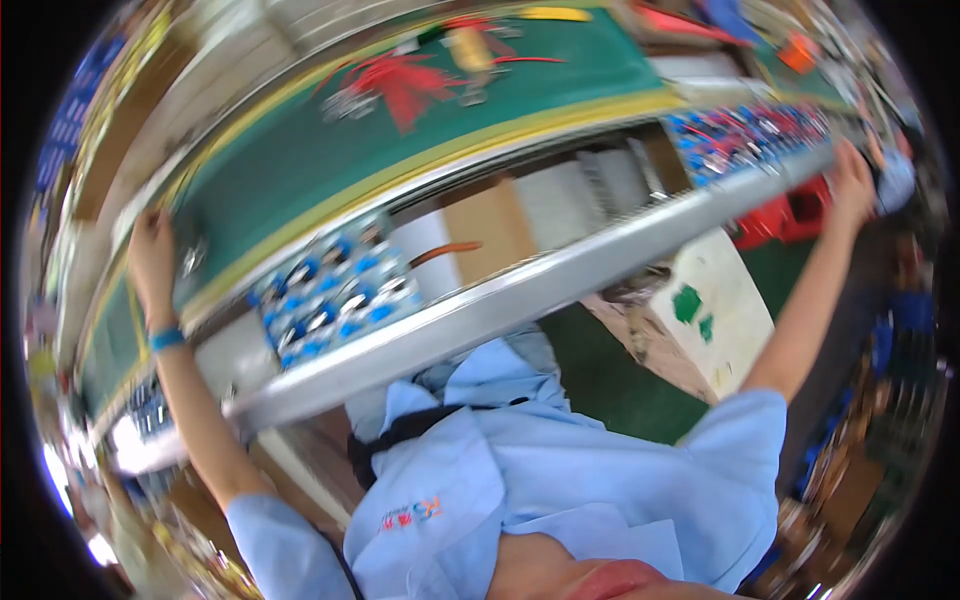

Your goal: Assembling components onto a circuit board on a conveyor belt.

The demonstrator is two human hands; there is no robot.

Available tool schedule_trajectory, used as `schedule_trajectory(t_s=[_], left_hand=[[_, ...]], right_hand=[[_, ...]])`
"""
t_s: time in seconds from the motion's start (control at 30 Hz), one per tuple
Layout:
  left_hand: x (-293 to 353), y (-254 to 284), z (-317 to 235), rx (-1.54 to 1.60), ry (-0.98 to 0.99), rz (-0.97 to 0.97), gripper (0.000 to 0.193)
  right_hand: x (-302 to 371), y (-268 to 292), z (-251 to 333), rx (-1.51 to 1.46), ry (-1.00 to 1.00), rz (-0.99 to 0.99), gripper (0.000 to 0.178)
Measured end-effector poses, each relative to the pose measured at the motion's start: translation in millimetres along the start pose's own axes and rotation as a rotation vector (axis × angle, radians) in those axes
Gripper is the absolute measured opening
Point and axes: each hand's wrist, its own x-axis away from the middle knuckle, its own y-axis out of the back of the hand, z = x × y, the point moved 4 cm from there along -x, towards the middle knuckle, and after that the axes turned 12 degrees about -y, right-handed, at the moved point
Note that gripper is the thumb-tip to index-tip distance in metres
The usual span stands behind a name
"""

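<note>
My left hand (151,246) is stretched out over the left part of a green conveyor belt (290,185), a blue band round its wrist. Its fingers look curled in; what they hold, if anything, is too blurred to name. A small shiny metal piece (192,257) lies on the belt beside it. Far to the right, my right hand (851,182) is at the end of a long metal rail (560,268), close to a tray of blue parts with red wires (750,138). Motion smears its fingers.
Red-wired parts (400,85) lie bunched on the belt's far side. A tray of blue and metal parts (335,290) sits between belt and rail at left. Cardboard (490,230) stands behind the rail; a white box with green patches (715,310) and a red bin (785,215) are at right.
</note>
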Motion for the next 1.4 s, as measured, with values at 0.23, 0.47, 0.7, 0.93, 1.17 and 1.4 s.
schedule_trajectory(t_s=[0.23, 0.47, 0.7, 0.93, 1.17, 1.4], left_hand=[[1.5, 15.0, -36.2, -0.055, -0.031, -0.048, 0.028], [19.4, -15.1, -29.6, 0.044, 0.074, 0.157, 0.031], [9.6, 12.0, -52.2, 0.006, -0.069, -0.145, 0.013], [9.7, 46.5, -71.6, 0.283, -0.041, -0.217, 0.015], [19.4, 45.4, -59.3, 0.367, 0.013, -0.236, 0.018], [13.2, 56.0, -61.2, 0.097, 0.086, -0.253, 0.016]], right_hand=[[150.3, -148.5, 166.0, 0.134, 0.442, 0.53, 0.023], [294.7, -343.5, 201.1, 0.37, 0.638, 0.902, 0.032], [300.2, -399.4, 176.9, 0.771, 0.663, 0.84, 0.033], [273.1, -377.9, 180.2, 0.175, 0.374, 1.002, 0.02], [279.6, -361.6, 200.1, 0.125, 0.478, 0.964, 0.03], [286.4, -368.4, 168.9, 0.24, 0.277, 1.119, 0.028]])
